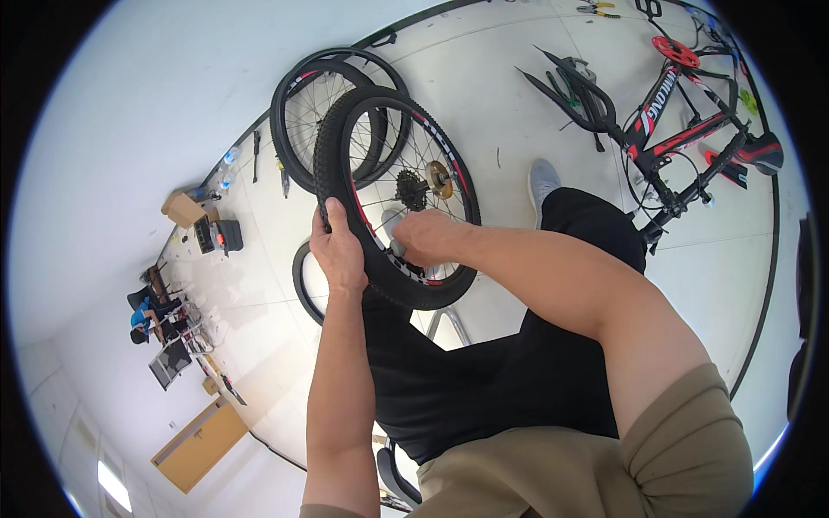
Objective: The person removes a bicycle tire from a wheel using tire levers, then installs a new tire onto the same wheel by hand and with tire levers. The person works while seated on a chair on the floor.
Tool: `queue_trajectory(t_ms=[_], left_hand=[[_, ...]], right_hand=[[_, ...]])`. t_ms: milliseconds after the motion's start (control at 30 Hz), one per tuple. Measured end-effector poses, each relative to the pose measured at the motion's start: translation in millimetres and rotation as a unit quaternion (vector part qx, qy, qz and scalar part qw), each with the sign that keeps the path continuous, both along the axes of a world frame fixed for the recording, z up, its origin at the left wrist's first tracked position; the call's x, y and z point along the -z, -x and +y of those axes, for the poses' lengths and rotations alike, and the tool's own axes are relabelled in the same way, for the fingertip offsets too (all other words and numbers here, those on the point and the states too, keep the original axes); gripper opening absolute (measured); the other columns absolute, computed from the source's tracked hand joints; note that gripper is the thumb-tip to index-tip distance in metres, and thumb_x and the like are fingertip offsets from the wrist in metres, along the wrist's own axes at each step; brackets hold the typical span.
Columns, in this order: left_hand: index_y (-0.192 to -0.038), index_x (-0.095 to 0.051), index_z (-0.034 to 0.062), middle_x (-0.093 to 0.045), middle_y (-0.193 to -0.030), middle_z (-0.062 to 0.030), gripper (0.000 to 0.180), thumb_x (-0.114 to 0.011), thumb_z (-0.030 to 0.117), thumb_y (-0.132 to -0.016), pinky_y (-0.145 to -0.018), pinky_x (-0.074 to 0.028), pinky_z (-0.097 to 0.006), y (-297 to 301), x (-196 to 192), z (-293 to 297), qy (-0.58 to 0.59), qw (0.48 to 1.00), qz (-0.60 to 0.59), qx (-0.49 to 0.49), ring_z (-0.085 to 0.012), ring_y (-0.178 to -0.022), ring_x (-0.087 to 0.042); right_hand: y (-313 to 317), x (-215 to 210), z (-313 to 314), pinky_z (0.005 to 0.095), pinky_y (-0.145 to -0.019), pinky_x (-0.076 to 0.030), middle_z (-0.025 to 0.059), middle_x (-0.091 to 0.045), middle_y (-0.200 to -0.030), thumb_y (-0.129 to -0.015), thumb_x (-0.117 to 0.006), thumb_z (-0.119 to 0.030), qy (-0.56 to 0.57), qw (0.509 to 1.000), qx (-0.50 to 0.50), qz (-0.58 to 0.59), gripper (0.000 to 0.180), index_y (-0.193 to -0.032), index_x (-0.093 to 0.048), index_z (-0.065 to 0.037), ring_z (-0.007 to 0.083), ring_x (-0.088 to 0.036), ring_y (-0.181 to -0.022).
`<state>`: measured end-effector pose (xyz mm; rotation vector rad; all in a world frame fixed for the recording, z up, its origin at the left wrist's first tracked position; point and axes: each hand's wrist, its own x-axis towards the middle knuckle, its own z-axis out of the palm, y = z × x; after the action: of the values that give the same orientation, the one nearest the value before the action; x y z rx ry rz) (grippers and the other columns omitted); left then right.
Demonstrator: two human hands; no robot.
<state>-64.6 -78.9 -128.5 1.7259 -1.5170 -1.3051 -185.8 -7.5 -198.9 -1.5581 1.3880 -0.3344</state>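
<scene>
In front of the person's lap, just above the black-trousered knees, a bike wheel (399,194) w/ knobby black tyre and red-white rim markings stands on edge, its face turned toward the camera, axle pointing roughly at the viewer and slightly right. In this view the wheel's oval runs from upper left to lower right; top edge is tilted away twd the wall, bottom edge sits against the thighs. Left hand (338,252) is curled over the tyre at the lower left side, thumb and fingers closed round the tread, gripping it firm. Right hand (423,237) reaches in among the spokes at the lower part of the rim, fingers bent and pinched on a small grey-white object (394,226) near the rim; can't tell what exactly it is, and the fingertips are partly hidden. At the hub sit a dark sprocket cluster (412,190) and a brownish brake disc (439,179), side by side, approx. at wheel centre. Behind the held wheel a second wheel (321,112) leans by the wall, overlapping it in view. A loose black tyre (304,285) lies on the floor just left of the left wrist. Upper right, well apart, a red-black bike frame (682,121) lies on the pale floor (518,112) w/ black mudguards (570,91) near it. Far left, a cardboard box (181,207) and a seated person in blue (147,318), distant.
</scene>
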Motion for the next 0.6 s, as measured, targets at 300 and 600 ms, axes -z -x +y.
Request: queue_trajectory(t_ms=[300,600], left_hand=[[-0.124,-0.062,-0.001,-0.064,-0.093,-0.0027,0.045,-0.056,0.039,-0.106,-0.065,-0.05,-0.026,-5.1,4.5,4.8,0.022,0.998,0.03,-0.041,-0.0103,-0.075,-0.057],[-0.124,-0.062,-0.0014,-0.063,-0.094,-0.0024,0.045,-0.055,0.039,-0.106,-0.07,-0.049,-0.027,-9.5,11.7,5.6,0.034,0.997,0.036,-0.054,-0.0097,-0.079,-0.056]], right_hand=[[-4.2,18.6,-7.1,0.0466,-0.086,-0.057,0.0259,-0.072,-0.107,-0.081,-0.065,-0.01,0.035,0.997,0.064,-0.02,0.025,-0.101,-0.073,0.004,0.04,-0.071,-0.101],[-15.2,23.0,-13.4,0.0461,-0.09,-0.057,0.0264,-0.071,-0.109,-0.082,-0.066,-0.013,-0.026,0.991,0.12,-0.055,0.028,-0.102,-0.073,0.005,0.0405,-0.07,-0.105]])
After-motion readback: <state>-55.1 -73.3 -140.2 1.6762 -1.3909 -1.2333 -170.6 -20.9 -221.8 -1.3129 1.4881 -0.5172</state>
